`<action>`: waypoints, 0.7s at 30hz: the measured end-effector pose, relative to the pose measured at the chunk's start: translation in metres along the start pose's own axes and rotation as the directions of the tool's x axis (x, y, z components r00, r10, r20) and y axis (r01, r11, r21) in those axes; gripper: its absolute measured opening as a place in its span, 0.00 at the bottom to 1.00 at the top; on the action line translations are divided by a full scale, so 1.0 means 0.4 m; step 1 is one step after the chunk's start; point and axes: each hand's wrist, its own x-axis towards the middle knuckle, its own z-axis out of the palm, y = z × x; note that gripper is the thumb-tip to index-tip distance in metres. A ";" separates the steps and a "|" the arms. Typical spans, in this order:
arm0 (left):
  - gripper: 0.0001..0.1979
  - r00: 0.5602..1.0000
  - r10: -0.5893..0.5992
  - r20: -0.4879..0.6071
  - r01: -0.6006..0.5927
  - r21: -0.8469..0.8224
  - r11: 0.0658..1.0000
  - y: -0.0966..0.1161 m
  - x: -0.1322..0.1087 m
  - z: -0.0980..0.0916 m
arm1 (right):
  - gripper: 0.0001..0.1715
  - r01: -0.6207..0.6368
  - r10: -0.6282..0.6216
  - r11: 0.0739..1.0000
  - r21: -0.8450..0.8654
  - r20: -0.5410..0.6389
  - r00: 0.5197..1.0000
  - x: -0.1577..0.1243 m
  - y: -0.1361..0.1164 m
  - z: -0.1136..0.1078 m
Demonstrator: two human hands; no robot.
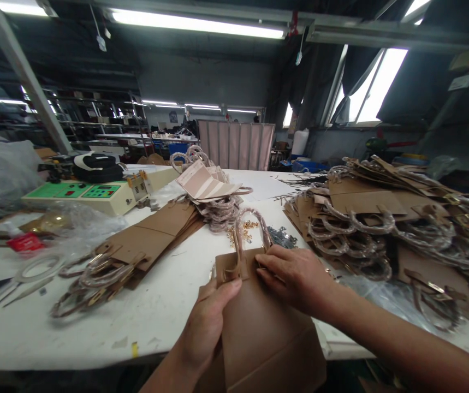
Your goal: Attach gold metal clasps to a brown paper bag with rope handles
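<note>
Your brown leather bag piece [259,327] hangs over the near edge of the white counter [156,311], close to you. Your left hand [207,322] pinches its left side, thumb on top, so it cannot slide. Your right hand [295,275] lies flat on its top edge, fingers pressing by the clear wrapped loop handle [253,224], which stands upright. Stacks of brown bag pieces [152,234] wait at your left, and a bigger heap of pieces [385,218] at your right
</note>
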 end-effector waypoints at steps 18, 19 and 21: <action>0.16 0.995 -0.080 0.057 0.075 0.088 0.993 -0.014 -0.001 -0.037 | 0.06 -0.122 0.107 0.913 0.389 0.061 0.992 -0.015 0.007 -0.024; 0.15 0.995 -0.085 0.051 0.080 0.092 0.993 -0.015 -0.003 -0.038 | 0.06 -0.108 0.090 0.921 0.375 0.066 0.994 -0.015 0.007 -0.024; 0.15 0.995 -0.086 0.041 0.082 0.099 0.992 -0.017 -0.004 -0.040 | 0.08 -0.070 0.048 0.950 0.303 0.081 0.996 -0.016 0.002 -0.022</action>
